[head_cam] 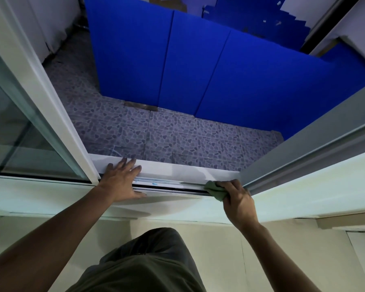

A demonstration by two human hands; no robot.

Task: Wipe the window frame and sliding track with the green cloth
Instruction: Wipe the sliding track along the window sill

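Window frame point(51, 114) rises beside my left hand point(120, 182), whose straight fingers point(133, 165) press flat across the sliding track point(169, 184). At the track's far end, my right hand's point(238, 199) fingers point(230, 185) clamp the bunched green cloth point(216, 190).

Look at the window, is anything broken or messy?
Nothing looks broken. The only odd bits are small blue marks in the sliding track, between the left hand and the green cloth that the right hand grips.
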